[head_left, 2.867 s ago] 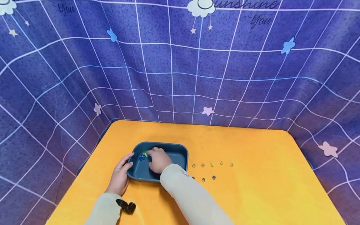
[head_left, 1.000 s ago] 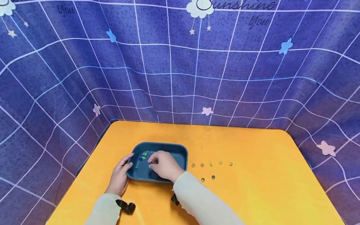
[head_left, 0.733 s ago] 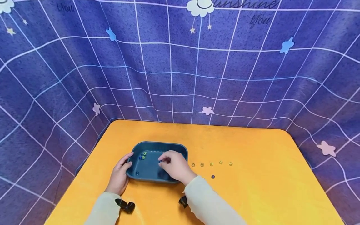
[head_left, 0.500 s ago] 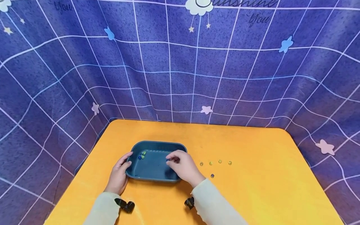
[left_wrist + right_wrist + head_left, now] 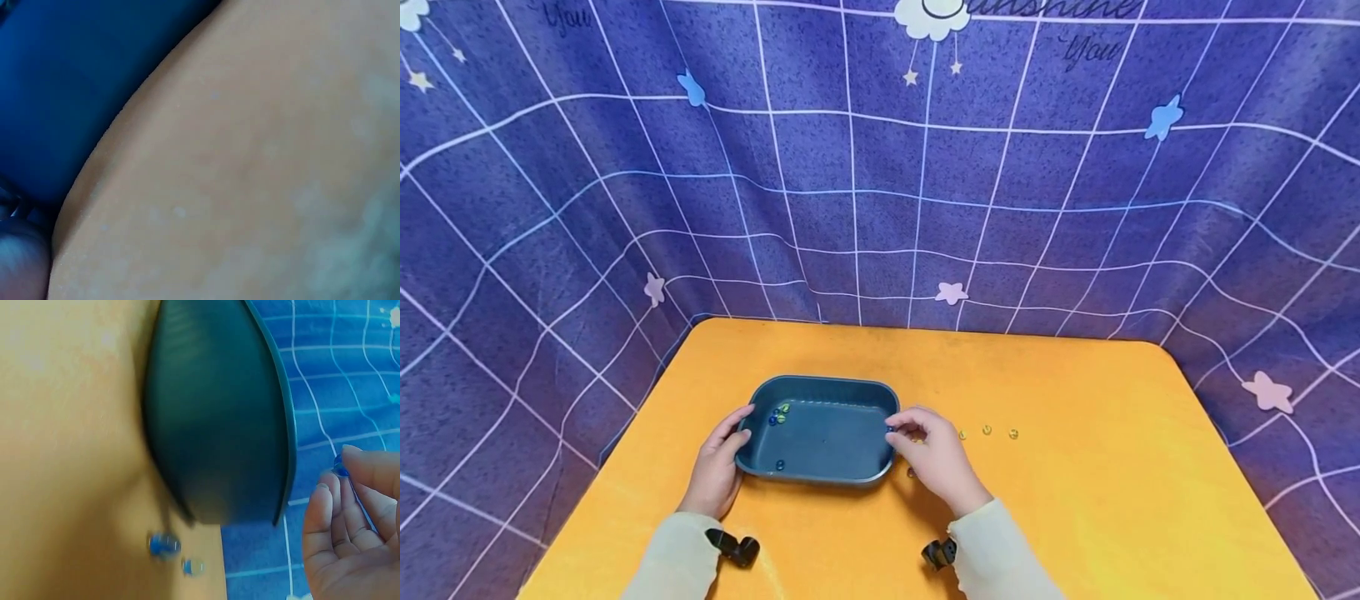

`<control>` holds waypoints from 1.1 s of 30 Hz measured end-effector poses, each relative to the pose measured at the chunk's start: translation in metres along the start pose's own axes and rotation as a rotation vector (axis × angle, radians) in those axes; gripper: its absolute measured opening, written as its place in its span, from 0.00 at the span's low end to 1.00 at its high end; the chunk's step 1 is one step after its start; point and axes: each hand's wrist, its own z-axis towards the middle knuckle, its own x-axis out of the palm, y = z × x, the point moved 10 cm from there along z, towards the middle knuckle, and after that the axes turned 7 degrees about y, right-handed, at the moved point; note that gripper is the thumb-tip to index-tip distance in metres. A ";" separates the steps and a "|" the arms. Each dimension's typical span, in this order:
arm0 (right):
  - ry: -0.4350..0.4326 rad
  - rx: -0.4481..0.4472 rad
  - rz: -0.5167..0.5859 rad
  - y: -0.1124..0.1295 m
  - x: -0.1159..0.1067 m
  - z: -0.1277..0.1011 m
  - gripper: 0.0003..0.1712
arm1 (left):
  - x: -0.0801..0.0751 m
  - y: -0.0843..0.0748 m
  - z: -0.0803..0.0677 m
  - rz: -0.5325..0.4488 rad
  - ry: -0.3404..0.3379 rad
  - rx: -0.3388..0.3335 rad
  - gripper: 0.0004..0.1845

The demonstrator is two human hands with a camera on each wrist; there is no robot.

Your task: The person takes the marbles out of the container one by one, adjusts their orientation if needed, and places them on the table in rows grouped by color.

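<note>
My left hand grips the left end of a dark blue rectangular tray, thumb over the rim. At the tray's right rim, my right hand pinches a blue glass marble between thumb and fingertips; the right wrist view shows it held above rim height. Several marbles, blue and yellow-green, cluster in the tray's back left corner. A single dark marble lies along its front wall. The left wrist view is mostly filled by skin, with blue tray wall at upper left.
On the orange table, right of the tray, a row of yellowish marbles is partly hidden behind my right hand. Nearer the front sits another marble. A purple gridded curtain surrounds the table's back and sides.
My right hand has moved from the marble cluster rightward to the tray's right rim, carrying the blue marble. A loose marble has rolled about near the tray's front left. My left hand stays put.
</note>
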 end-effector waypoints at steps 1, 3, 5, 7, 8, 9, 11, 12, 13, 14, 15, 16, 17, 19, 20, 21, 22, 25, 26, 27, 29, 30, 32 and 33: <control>-0.012 0.003 0.006 -0.002 -0.004 -0.003 0.08 | 0.000 0.000 0.000 0.001 0.001 -0.001 0.26; -0.033 0.011 0.021 -0.007 -0.011 -0.008 0.08 | 0.000 0.000 -0.001 0.002 0.005 -0.003 0.26; -0.052 0.021 0.040 -0.012 -0.020 -0.014 0.07 | 0.001 0.000 -0.001 0.002 0.007 -0.003 0.26; -0.071 0.038 0.052 -0.017 -0.028 -0.020 0.07 | 0.001 0.000 -0.001 -0.002 0.010 -0.001 0.26; -0.079 0.048 0.056 -0.020 -0.033 -0.023 0.07 | 0.001 0.000 -0.001 -0.005 0.011 -0.003 0.26; -0.088 0.051 0.057 -0.021 -0.038 -0.026 0.08 | 0.001 0.000 -0.001 -0.007 0.012 -0.002 0.26; -0.111 0.051 0.054 -0.024 -0.049 -0.031 0.08 | 0.002 0.000 -0.001 -0.010 0.013 -0.003 0.26; -0.123 0.051 0.046 -0.025 -0.055 -0.034 0.08 | 0.002 0.000 -0.002 -0.012 0.014 -0.003 0.26; -0.134 0.050 0.039 -0.025 -0.061 -0.036 0.09 | 0.003 0.000 -0.002 -0.013 0.013 -0.004 0.26; -0.147 0.045 0.031 -0.025 -0.067 -0.039 0.08 | 0.003 0.000 -0.002 -0.013 0.012 -0.004 0.26; -0.161 0.045 0.025 -0.026 -0.074 -0.042 0.09 | 0.003 -0.001 -0.002 -0.012 0.012 -0.003 0.26; -0.172 0.049 0.024 -0.027 -0.080 -0.045 0.09 | 0.003 -0.001 -0.002 -0.012 0.011 -0.004 0.26; -0.184 0.059 0.019 -0.029 -0.087 -0.048 0.09 | 0.003 -0.001 -0.002 -0.012 0.011 -0.005 0.26; -0.210 0.078 0.020 -0.031 -0.099 -0.054 0.09 | 0.003 -0.001 -0.002 -0.008 0.011 -0.005 0.26; -0.220 0.088 0.025 -0.033 -0.105 -0.057 0.09 | 0.003 -0.001 -0.002 -0.007 0.011 -0.005 0.26; -0.231 0.100 0.034 -0.035 -0.110 -0.060 0.09 | 0.003 -0.001 -0.002 -0.005 0.011 -0.005 0.26; -0.240 0.110 0.034 -0.037 -0.115 -0.063 0.09 | 0.003 -0.001 -0.001 -0.003 0.010 -0.004 0.26; -0.263 0.135 0.027 -0.041 -0.126 -0.070 0.11 | 0.003 -0.002 -0.001 0.002 0.007 -0.003 0.26; -0.268 0.145 0.017 -0.043 -0.129 -0.071 0.11 | 0.003 -0.002 -0.001 0.003 0.005 -0.003 0.25; -0.272 0.155 0.006 -0.045 -0.132 -0.073 0.11 | 0.003 -0.002 -0.001 0.005 0.005 -0.003 0.26; -0.273 0.178 -0.018 -0.050 -0.134 -0.076 0.11 | 0.003 -0.002 -0.001 0.005 0.003 -0.003 0.25; -0.271 0.187 -0.027 -0.052 -0.135 -0.077 0.11 | 0.003 -0.001 -0.001 0.003 0.003 -0.004 0.25; -0.262 0.201 -0.038 -0.057 -0.135 -0.078 0.11 | 0.002 -0.001 -0.001 0.003 0.005 -0.004 0.25; -0.256 0.205 -0.041 -0.060 -0.134 -0.079 0.11 | 0.002 -0.001 -0.001 0.004 0.006 -0.003 0.25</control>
